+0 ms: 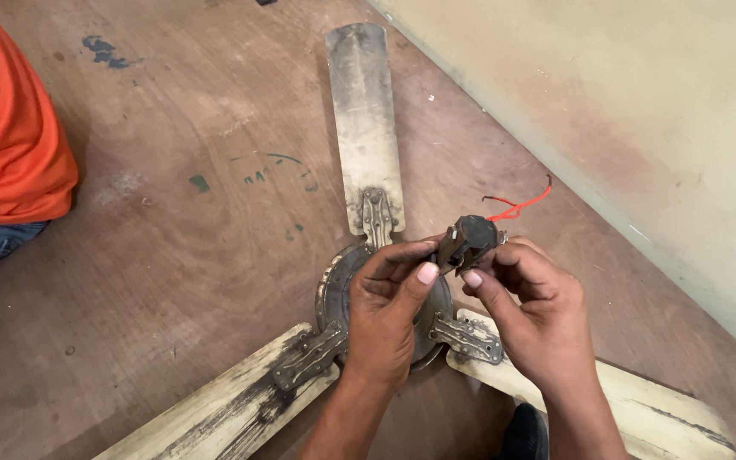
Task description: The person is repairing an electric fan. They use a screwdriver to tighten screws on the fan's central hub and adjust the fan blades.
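1. Both hands met over the middle of the ceiling fan (368, 281), which lay flat on the brown wooden floor (172, 255), close to its edge along the pale wall (641, 111).
2. The left hand (385, 311) pinched the small black block (465, 241) between thumb and fingertips, gripping its near side.
3. The right hand (531, 311) closed on the same block from the other side, thumb pressed to its lower edge, so the part was held between both hands.
4. The block hung raised above the fan's round hub (334, 285), not seated on it; thin red wires (521, 204) trailed off its far end toward the wall and ended loose.
5. By the look of it, the block was already clear of the hub while the three blades remained bolted on, so the fan itself was still in one piece.
6. The blades (364, 111) were long, flat and cream-coloured, streaked with heavy black grime; one pointed at the far edge of the floor, two splayed toward the near edge.
7. Each blade joined the hub through a dull, pitted metal bracket (375, 213) with visible screws.
8. The floor showed worn, scuffed grain with blue-green paint marks (104, 51).
9. At the left edge, another person's orange shirt (6, 111) was in view above blue jeans.
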